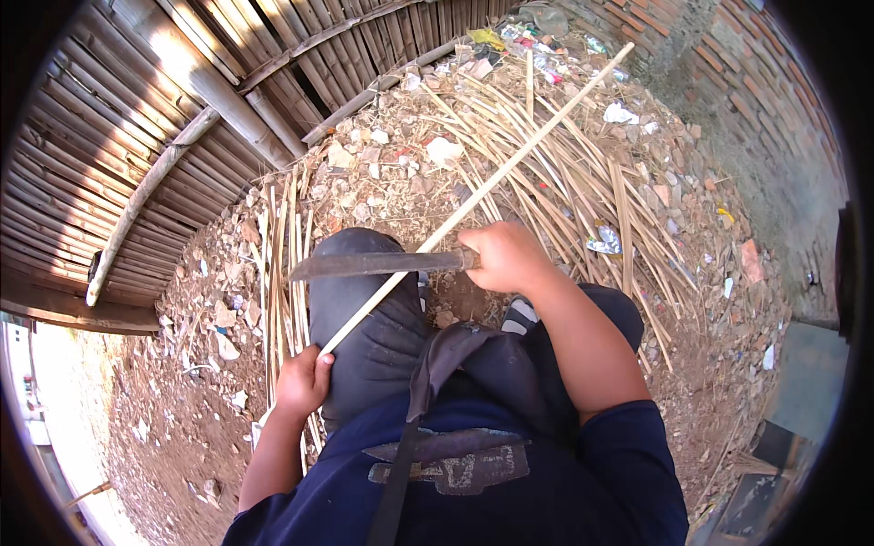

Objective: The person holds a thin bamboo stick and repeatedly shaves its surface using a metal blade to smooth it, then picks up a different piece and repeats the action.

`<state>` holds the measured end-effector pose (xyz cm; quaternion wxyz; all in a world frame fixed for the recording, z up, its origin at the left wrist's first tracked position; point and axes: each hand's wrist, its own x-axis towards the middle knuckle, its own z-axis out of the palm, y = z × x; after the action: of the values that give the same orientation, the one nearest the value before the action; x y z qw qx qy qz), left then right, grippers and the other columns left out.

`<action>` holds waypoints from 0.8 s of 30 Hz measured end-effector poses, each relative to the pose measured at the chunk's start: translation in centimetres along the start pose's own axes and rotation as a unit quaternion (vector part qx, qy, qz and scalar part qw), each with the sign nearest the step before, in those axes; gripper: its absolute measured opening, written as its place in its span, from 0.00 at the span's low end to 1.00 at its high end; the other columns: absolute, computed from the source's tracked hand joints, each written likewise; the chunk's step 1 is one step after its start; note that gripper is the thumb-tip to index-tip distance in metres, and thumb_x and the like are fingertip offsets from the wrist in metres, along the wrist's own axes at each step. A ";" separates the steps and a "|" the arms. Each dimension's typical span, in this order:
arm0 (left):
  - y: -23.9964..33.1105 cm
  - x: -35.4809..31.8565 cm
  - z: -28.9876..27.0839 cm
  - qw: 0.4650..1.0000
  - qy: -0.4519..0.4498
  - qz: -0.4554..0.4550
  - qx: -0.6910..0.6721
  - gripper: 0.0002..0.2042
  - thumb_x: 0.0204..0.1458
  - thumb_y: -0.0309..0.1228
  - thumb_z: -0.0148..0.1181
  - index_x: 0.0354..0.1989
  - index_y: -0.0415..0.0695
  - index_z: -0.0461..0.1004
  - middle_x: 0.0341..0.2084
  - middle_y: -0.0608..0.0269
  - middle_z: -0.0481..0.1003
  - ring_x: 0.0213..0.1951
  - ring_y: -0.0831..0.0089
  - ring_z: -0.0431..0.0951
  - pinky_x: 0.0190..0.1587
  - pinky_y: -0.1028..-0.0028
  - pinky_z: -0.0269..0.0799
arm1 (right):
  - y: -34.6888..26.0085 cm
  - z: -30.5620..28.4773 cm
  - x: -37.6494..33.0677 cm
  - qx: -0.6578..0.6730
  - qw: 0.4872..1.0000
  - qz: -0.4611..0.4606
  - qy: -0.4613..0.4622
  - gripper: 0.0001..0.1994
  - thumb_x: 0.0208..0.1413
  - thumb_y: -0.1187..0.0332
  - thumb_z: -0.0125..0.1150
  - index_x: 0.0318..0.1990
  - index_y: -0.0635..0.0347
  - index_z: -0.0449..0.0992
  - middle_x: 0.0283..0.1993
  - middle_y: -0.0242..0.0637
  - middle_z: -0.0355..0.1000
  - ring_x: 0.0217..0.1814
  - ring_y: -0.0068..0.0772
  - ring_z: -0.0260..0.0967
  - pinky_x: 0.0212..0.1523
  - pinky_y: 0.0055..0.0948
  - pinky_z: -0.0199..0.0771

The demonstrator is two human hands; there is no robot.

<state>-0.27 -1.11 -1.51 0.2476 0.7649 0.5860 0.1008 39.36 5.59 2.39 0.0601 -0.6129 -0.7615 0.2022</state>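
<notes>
A long pale bamboo strip (510,166) runs slantwise across my lap, up to the far right. My left hand (303,382) is closed round its near end, beside my left knee. In my right hand (510,257) is the handle of a machete, gripped in a fist above the gap between my legs. The machete's dark blade (373,265) points left and lies across the strip over my left thigh; whether it touches the strip I cannot tell. Several cut strips (289,264) lie on the ground to the left of my left leg.
A loose pile of bamboo strips (583,205) spreads ahead and to the right. Rubble and litter cover the dirt ground (182,437). A bamboo-slat wall (100,155) stands at left, a brick wall (756,100) at right. Foil litter (604,240) lies on the pile.
</notes>
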 end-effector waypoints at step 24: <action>0.5 -0.3 0.7 0.997 0.060 0.013 0.036 0.18 0.66 0.41 0.54 0.29 0.41 0.67 0.18 0.41 0.73 0.24 0.36 0.76 0.28 0.45 0.69 | -0.2 -0.3 1.0 0.003 0.999 0.013 0.053 0.14 0.49 0.62 0.66 0.41 0.59 0.81 0.35 0.51 0.79 0.40 0.58 0.78 0.43 0.49 0.77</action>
<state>0.41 -1.65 -1.83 0.1832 0.7733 0.5933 0.1286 39.05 6.55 2.61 0.0993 -0.6324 -0.7487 0.1722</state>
